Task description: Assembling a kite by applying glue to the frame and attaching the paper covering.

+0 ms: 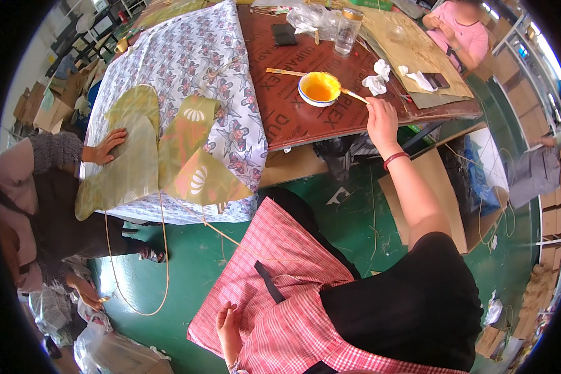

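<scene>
Reaching over the table's front edge, my right hand point(381, 119) pinches the handle of a brush point(355, 96). The brush's other end rests at the rim of a white bowl point(318, 102) with a dark rim, which holds a yellow-orange paste or liquid. A second wooden stick or brush point(285, 72) lies to the left of the bowl. My left hand point(229, 323) is low over my red checked apron point(274, 249), its fingers loosely bent, with nothing visible in it.
Olive-green patterned sheets point(121, 165) lie on a printed cloth point(230, 75) at the left, under a co-worker's hand point(108, 147). Thin canes point(166, 274) hang below. Beyond the bowl are crumpled tissues point(375, 78), a glass jar point(347, 34), a phone point(435, 80) and another person point(460, 31).
</scene>
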The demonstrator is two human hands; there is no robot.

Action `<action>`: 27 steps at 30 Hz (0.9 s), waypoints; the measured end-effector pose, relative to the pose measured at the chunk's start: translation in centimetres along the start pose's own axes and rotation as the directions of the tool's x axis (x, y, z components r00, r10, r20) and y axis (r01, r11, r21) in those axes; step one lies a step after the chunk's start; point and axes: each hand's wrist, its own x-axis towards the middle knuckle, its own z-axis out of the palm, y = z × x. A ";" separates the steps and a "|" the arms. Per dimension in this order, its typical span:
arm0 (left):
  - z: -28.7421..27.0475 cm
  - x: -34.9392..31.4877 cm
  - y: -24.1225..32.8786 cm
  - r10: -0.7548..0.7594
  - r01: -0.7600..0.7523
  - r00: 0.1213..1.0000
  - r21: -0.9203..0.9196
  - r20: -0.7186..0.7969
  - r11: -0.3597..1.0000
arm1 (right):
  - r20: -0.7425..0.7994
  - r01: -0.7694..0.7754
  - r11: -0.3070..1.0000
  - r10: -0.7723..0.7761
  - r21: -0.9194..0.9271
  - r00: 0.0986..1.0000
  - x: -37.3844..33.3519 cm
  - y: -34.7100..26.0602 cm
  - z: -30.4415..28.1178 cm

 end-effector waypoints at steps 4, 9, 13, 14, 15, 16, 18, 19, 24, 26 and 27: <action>1.5 0.4 1.0 -0.017 0.014 0.999 0.064 0.046 0.998 | 0.064 -0.226 0.953 0.218 0.200 0.974 1.0 0.0 1.8; 2.5 1.3 1.7 -0.028 0.020 0.997 0.108 0.066 0.994 | 0.361 -0.675 0.497 0.587 0.545 0.724 1.2 0.7 3.0; 2.1 1.7 1.4 -0.031 0.018 0.995 0.138 0.094 0.990 | -0.109 -0.173 0.858 0.255 0.483 0.961 3.6 -2.0 -0.5; 2.1 1.8 1.3 -0.031 0.017 0.995 0.141 0.096 0.990 | -0.035 -0.097 0.912 0.121 0.399 0.992 4.5 -2.1 -1.4; 1.9 1.7 1.3 -0.036 0.025 0.996 0.120 0.088 0.992 | -0.034 -0.100 0.912 0.124 0.399 0.992 5.3 -2.8 -2.1; 1.8 1.7 1.3 -0.041 0.033 0.996 0.100 0.078 0.994 | 0.063 -0.041 0.957 0.023 0.287 0.998 6.2 -3.8 -2.4; 1.7 1.7 1.4 -0.048 0.039 0.996 0.103 0.080 0.994 | 0.219 0.087 0.991 -0.108 0.106 0.970 7.5 -5.0 -2.2; 1.8 1.7 1.4 -0.053 0.045 0.996 0.104 0.076 0.994 | 0.217 0.086 0.991 -0.107 0.103 0.970 7.8 -4.8 -1.4; 1.5 1.3 1.1 -0.029 0.022 0.997 0.099 0.065 0.995 | 0.382 0.203 0.976 -0.215 0.074 0.899 8.5 -5.0 1.4; 1.3 1.1 0.8 -0.019 0.013 0.998 0.090 0.061 0.996 | 0.421 0.180 0.979 -0.204 0.098 0.884 8.8 -4.8 1.6; 1.4 0.9 0.7 -0.022 0.017 0.998 0.081 0.062 0.997 | 0.392 0.209 0.976 -0.219 0.070 0.894 9.1 -4.3 1.7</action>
